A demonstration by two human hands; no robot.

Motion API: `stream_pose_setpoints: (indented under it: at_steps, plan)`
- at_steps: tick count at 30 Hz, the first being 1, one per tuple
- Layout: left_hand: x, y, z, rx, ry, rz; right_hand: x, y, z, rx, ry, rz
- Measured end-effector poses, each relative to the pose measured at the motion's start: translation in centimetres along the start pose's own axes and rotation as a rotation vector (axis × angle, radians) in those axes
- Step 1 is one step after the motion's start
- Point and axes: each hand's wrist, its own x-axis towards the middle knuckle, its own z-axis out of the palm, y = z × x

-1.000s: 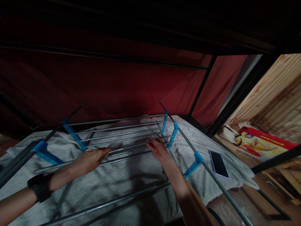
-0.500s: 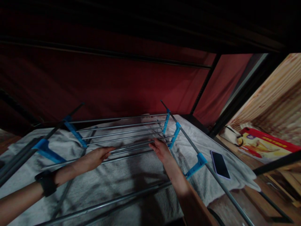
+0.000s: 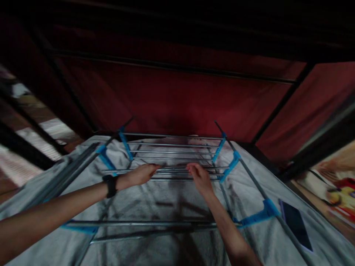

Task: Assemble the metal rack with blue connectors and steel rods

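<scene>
A pale blanket (image 3: 155, 207) covers the bed, and a metal drying rack (image 3: 174, 151) with blue joints stands on it. Both the left hand (image 3: 141, 174) and right hand (image 3: 200, 176) rest with fingers curled over its middle rods; a dark phone (image 3: 295, 224) lies at the right.

1. Single head-worn view, looking forward and down along both forearms.
2. Close range: left hand (image 3: 142, 174) and right hand (image 3: 200, 178) sit mid-frame at the drying rack (image 3: 174, 159).
3. Faces a red fabric wall (image 3: 177, 99); dim, slightly blurred, probably under a bunk frame.
</scene>
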Motion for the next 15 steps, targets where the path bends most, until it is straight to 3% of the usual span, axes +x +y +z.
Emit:
stream_pose_setpoints:
  at_steps: [2,5,7,10,13,15]
  plan:
    - [-0.1,0.3,-0.1,0.010,0.025,0.019,0.8,-1.1,1.5,-0.323,-0.068,-0.250]
    - [-0.2,0.1,-0.2,0.068,0.044,0.006,2.2,-1.8,4.1,-0.722,-0.286,-0.429]
    - [-0.2,0.2,-0.3,0.097,0.064,0.007,2.8,-1.7,5.6,-0.901,-0.411,-0.465]
    - [-0.2,0.8,-1.2,0.101,0.095,0.027,3.5,-1.2,6.6,-1.041,-0.491,-0.485]
    - [-0.7,1.2,-3.9,0.133,0.124,0.066,3.9,-1.0,6.6,-1.089,-0.507,-0.506]
    - [-1.9,0.8,-6.8,0.092,0.233,0.040,4.0,-0.9,6.4,-1.091,-0.512,-0.522]
